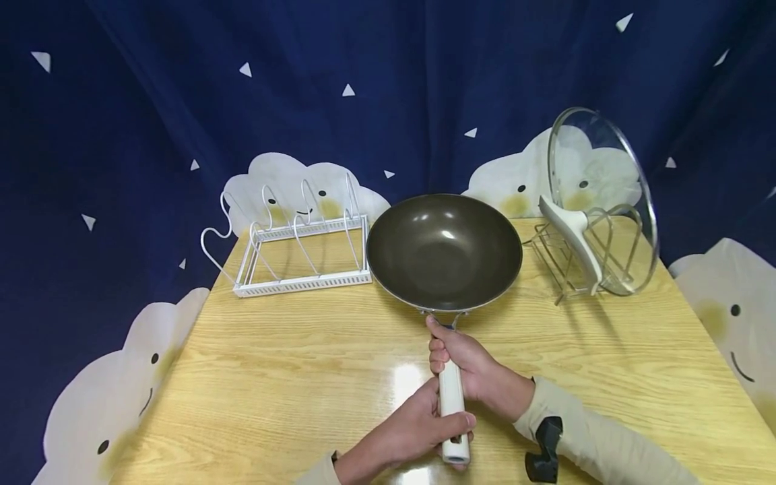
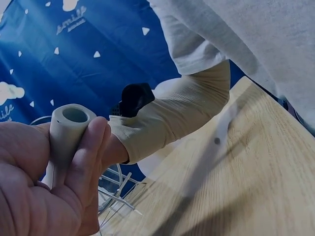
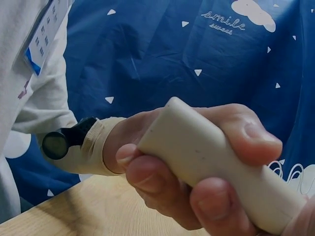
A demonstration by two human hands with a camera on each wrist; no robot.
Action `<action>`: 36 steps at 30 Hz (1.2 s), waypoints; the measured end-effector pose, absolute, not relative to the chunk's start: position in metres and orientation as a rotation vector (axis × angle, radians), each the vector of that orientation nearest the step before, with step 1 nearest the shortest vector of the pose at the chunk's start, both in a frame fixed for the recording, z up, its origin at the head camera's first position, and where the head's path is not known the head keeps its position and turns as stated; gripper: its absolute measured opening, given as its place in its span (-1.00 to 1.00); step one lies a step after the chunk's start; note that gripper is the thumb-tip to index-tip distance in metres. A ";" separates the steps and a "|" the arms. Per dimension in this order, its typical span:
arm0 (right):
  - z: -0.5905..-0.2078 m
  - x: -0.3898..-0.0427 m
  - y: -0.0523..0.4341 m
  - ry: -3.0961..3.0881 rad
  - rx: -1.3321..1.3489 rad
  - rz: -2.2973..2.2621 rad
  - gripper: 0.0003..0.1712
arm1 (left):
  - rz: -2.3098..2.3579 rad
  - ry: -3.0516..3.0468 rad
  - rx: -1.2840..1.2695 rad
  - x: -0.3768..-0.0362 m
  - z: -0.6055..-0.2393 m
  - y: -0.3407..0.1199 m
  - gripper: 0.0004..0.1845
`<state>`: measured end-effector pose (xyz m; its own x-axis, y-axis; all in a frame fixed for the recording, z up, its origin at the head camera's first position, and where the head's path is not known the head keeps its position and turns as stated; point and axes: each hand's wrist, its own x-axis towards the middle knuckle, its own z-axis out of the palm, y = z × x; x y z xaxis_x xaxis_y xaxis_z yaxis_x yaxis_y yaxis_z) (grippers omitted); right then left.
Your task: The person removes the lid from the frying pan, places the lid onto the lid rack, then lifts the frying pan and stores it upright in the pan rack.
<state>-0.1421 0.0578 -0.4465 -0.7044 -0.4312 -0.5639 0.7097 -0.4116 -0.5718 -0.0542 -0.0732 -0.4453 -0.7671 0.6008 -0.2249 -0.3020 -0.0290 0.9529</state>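
Observation:
A dark-coated wok (image 1: 444, 252) with a cream handle (image 1: 451, 391) is held above the wooden table, its bowl facing up and its handle pointing toward me. My right hand (image 1: 469, 360) grips the handle close to the bowl, thumb along the top. Lower down, my left hand (image 1: 418, 424) holds the handle near its end, with the thumb across it. The handle's hollow end (image 2: 74, 118) faces the left wrist camera. In the right wrist view the left hand's fingers (image 3: 214, 199) wrap round the handle, and only a sliver of the right hand shows.
A white wire rack (image 1: 303, 283) stands at the back left, beside the wok's rim. At the back right, a glass lid (image 1: 642, 162) with a cream handle leans upright in a metal wire stand (image 1: 560, 293). A dark blue curtain (image 1: 388, 60) hangs behind the wooden table (image 1: 273, 377).

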 end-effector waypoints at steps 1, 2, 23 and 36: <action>-0.446 -0.142 0.058 1.073 0.429 -2.139 -0.61 | 1.859 1.629 0.322 -0.054 -0.445 -0.073 -0.51; -0.446 -0.142 0.058 1.063 0.425 -2.142 -0.61 | 1.858 1.631 0.327 -0.054 -0.445 -0.073 -0.51; -0.439 -0.134 0.059 1.017 0.416 -2.145 -0.59 | 1.889 1.603 0.354 -0.047 -0.440 -0.074 -0.52; -0.429 -0.132 0.056 1.026 0.405 -2.155 -0.59 | 1.901 1.549 0.342 -0.044 -0.429 -0.078 -0.50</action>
